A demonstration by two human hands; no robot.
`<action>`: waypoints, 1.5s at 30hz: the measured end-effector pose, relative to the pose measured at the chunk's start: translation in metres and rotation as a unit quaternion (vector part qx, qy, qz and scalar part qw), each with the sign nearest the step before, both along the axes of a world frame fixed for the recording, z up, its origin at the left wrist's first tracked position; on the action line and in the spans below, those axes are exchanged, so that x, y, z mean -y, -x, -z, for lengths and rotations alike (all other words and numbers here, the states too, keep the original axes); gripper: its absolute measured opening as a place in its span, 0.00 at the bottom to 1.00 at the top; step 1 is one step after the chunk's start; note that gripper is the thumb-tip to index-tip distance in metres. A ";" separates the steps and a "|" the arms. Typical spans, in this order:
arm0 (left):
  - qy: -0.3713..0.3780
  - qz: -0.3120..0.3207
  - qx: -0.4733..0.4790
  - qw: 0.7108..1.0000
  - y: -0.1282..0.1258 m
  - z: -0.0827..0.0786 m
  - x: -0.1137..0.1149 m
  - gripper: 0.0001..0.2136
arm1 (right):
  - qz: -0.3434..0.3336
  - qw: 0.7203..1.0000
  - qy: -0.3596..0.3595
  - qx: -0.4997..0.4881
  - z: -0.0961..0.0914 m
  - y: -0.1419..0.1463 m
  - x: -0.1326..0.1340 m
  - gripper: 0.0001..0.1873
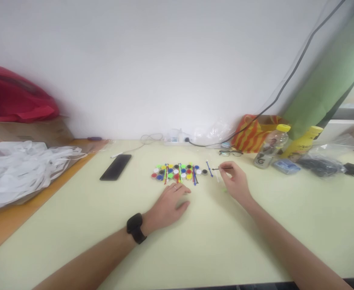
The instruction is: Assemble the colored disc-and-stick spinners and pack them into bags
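My right hand (pixel 234 180) pinches a thin black stick (pixel 222 168) between thumb and fingertips, just above the table. Left of its tip lies a blue stick with a white part (pixel 209 168), and a pale, whitish stick (pixel 217 175) lies under the hand. My left hand (pixel 171 203) rests with its fingers apart, holding nothing, just in front of rows of small round paint pots (pixel 171 175) in several colours. Across these pots lie thin coloured sticks in groups, among them a blue and black pair (pixel 194 177). A black watch (pixel 136 228) is on my left wrist.
A black phone (pixel 115 167) lies left of the pots. Behind are a power strip (pixel 175 139) with cables and eyeglasses (pixel 230 153). To the right stand a clear bottle (pixel 270 147), a yellow bottle (pixel 304 143) and plastic bags. White straps (pixel 22 169) are heaped at left.
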State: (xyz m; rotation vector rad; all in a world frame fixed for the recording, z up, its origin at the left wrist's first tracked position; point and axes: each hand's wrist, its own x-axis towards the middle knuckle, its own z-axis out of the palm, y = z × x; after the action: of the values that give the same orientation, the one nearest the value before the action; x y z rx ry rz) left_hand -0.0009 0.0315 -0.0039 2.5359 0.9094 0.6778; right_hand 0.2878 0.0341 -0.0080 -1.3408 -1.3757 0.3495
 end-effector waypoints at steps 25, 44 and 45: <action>0.006 -0.001 -0.016 1.000 0.000 -0.002 0.001 0.11 | -0.034 0.973 0.078 0.213 0.025 -0.001 -0.008 0.13; 0.029 0.003 -0.008 1.000 0.000 -0.002 0.001 0.15 | -0.204 0.951 0.182 0.145 -0.007 -0.001 0.013 0.09; 0.028 0.003 -0.009 1.000 0.000 -0.002 0.001 0.16 | -0.238 0.943 0.189 0.137 -0.009 0.003 0.016 0.09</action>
State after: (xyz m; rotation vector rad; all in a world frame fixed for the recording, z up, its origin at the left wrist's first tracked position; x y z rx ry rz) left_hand -0.0007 0.0303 -0.0023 2.4971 0.9140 0.6201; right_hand 0.2852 0.0179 0.0007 -1.3862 -1.9445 0.8099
